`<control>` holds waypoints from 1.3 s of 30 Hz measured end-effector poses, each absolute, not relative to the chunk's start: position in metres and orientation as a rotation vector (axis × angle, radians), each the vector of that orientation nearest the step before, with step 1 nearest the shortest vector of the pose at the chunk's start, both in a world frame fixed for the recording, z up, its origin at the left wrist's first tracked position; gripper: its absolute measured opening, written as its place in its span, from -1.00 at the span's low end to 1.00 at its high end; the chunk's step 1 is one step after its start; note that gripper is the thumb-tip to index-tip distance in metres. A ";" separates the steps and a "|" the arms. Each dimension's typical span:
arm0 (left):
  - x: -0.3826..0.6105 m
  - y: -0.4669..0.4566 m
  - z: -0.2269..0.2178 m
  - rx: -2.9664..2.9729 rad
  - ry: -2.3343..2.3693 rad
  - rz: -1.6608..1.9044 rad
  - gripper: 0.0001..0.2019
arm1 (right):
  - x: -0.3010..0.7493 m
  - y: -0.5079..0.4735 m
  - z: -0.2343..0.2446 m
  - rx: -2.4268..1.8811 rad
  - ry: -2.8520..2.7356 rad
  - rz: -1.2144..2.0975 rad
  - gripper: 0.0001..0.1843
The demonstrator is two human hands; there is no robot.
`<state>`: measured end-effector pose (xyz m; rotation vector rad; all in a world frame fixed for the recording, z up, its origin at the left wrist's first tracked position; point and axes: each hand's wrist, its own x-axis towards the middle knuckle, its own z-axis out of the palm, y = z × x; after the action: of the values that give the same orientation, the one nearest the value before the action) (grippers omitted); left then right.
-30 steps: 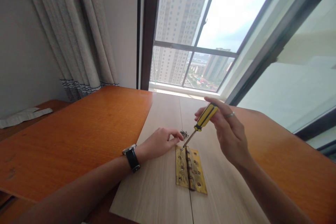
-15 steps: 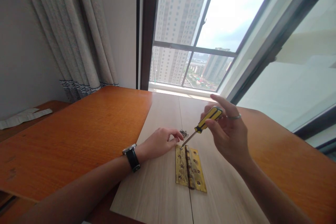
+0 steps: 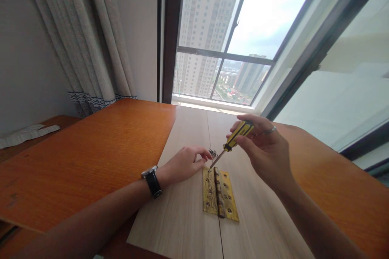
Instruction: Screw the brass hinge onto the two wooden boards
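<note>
A brass hinge [image 3: 220,194] lies open across the seam of two pale wood boards [image 3: 185,210]. My right hand [image 3: 264,149] is closed round the yellow and black handle of a screwdriver [image 3: 232,141]; its tip rests on the hinge's top left corner. My left hand [image 3: 184,164], with a black watch on the wrist, rests on the board just left of that corner, fingers pinched at the screwdriver tip. What it pinches is too small to name. A small heap of dark screws [image 3: 213,153] lies just beyond the hinge.
The pale boards lie on an orange-brown table [image 3: 91,158] that spreads left and right. A strip of white paper [image 3: 27,133] lies at the far left. Grey curtains [image 3: 88,40] hang at the back left, beside a large window [image 3: 231,36].
My right hand has turned the screwdriver handle between its fingers, first stretching them out, then curling them back over it. Tip, hinge and left hand have stayed in place.
</note>
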<state>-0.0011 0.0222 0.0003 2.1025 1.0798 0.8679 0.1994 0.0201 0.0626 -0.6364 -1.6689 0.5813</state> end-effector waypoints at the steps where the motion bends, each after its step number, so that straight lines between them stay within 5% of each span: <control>1: -0.001 0.022 0.000 2.104 1.083 0.865 -0.70 | 0.200 0.021 0.063 -0.647 -1.676 0.553 -0.64; 9: -0.002 0.024 -0.001 2.094 1.020 0.891 -0.66 | 0.204 0.020 0.054 -0.645 -1.806 0.327 -0.34; 14: 0.000 0.023 -0.002 2.075 1.017 1.020 -0.70 | 0.205 0.017 0.056 -0.551 -1.912 0.290 -0.58; 22: 0.001 0.022 -0.002 2.078 1.027 1.051 -0.71 | 0.205 0.014 0.059 -0.693 -1.845 0.453 -0.44; 26: 0.001 0.022 -0.003 2.079 1.065 1.015 -0.74 | 0.207 0.016 0.057 -0.753 -1.881 0.281 -0.56; 32: 0.000 0.022 -0.003 2.077 1.055 1.005 -0.69 | 0.204 0.016 0.047 -0.651 -1.883 0.236 -0.25; 39: 0.000 0.024 -0.005 2.045 1.047 0.977 -0.62 | 0.198 0.012 0.051 -0.545 -1.890 0.420 -0.54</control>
<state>-0.0003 0.0236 -0.0046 2.0453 1.0472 0.9770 0.1983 0.0117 0.0514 -0.5452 -1.8903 0.4199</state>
